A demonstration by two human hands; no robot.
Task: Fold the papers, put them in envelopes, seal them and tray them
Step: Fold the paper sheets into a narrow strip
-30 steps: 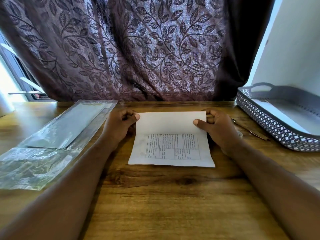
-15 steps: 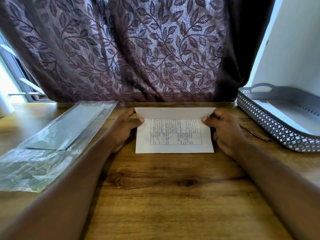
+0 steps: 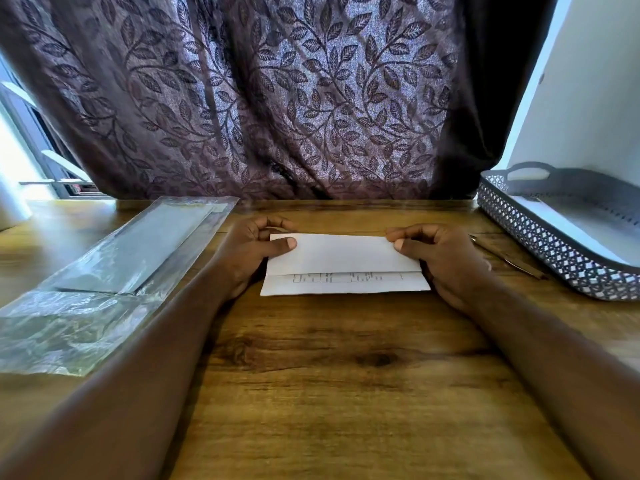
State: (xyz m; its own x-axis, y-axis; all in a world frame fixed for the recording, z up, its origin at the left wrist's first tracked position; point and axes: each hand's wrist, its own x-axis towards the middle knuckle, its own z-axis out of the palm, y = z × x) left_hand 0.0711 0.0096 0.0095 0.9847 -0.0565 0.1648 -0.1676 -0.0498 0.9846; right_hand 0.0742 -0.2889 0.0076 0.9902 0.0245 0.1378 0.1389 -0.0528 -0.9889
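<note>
A white printed paper lies on the wooden table, folded so its blank top flap covers most of the print; only a strip of printed lines shows along the near edge. My left hand pinches the flap's left end, thumb on top. My right hand pinches the right end the same way. A clear plastic sleeve of envelopes lies at the left. The grey lattice tray stands at the right with white envelopes inside.
A thin pen lies between my right hand and the tray. A dark leaf-patterned curtain hangs behind the table's far edge. A white object stands at the far left edge.
Both hands have brought the paper's top flap down toward me over the printed part. The paper has become shorter, with only a strip of print still showing.
</note>
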